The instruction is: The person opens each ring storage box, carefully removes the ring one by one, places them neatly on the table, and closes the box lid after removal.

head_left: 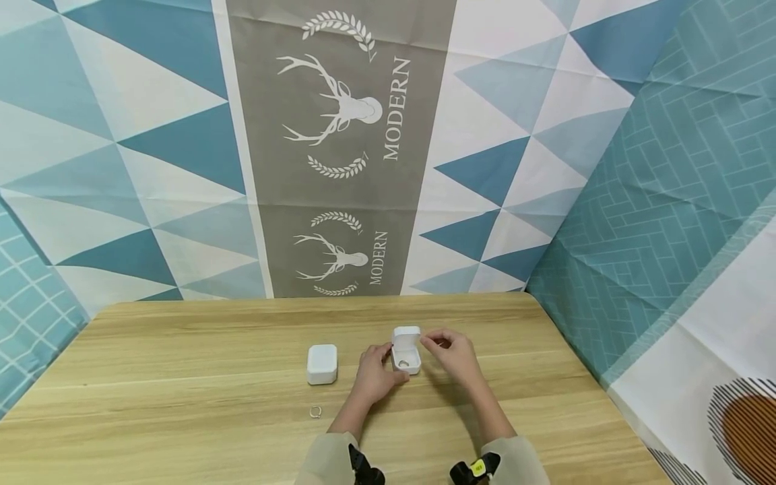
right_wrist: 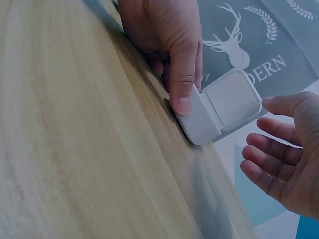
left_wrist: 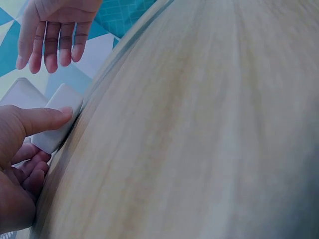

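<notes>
A small white ring box [head_left: 414,352] stands on the table with its lid raised and a ring [head_left: 403,364] inside. My left hand [head_left: 372,378] grips the base of the box from the left, thumb along its near side. In the right wrist view that thumb presses on the wall of the box [right_wrist: 198,121]. My right hand [head_left: 457,355] is at the right of the raised lid, its thumb tip right at the lid's edge. Its other fingers are loosely bent, with nothing held between them, as the right hand [right_wrist: 294,149] shows in the right wrist view.
To the left stands a second white box [head_left: 322,364], closed. In front of it a silver-coloured ring [head_left: 315,411] lies on the wooden table [head_left: 200,397]. A patterned cloth [head_left: 339,168] hangs behind the table's far edge.
</notes>
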### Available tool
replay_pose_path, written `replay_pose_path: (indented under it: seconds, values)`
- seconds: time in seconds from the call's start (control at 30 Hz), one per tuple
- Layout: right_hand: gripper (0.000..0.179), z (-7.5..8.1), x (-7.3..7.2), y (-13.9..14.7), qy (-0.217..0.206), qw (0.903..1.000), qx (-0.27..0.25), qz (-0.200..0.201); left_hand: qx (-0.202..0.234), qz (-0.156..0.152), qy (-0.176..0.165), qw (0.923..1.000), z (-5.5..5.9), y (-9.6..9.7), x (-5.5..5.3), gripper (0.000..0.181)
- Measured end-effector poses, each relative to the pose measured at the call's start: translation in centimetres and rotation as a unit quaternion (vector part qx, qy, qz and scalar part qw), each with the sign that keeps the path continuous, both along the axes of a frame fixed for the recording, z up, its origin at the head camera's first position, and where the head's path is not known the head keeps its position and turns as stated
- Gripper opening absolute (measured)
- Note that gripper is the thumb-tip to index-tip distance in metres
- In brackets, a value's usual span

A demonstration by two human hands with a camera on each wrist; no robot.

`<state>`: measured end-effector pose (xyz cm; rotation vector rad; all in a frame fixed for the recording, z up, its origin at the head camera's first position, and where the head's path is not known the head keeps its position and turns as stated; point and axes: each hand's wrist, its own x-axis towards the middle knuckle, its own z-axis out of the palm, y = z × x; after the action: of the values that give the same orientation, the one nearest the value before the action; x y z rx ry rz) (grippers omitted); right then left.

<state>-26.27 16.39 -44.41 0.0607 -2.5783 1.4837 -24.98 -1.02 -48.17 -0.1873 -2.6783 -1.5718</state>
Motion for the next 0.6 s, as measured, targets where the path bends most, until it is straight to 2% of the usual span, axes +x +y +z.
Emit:
replay_pose_path:
  seconds: [0.33,0.6]
  values:
    - [0.009,-0.5,0.2,-0.8,0.005,0.9975,0.047,0.053,0.020,0.009,0.001,0.9998,-0.1,0.1,0.1,0.073]
    - [0.013,-0.9,0.3,-1.0,-0.012,0.9956,0.047,0.080,0.027,0.010,0.005,0.9996,-0.1,0.1,0.1,0.071]
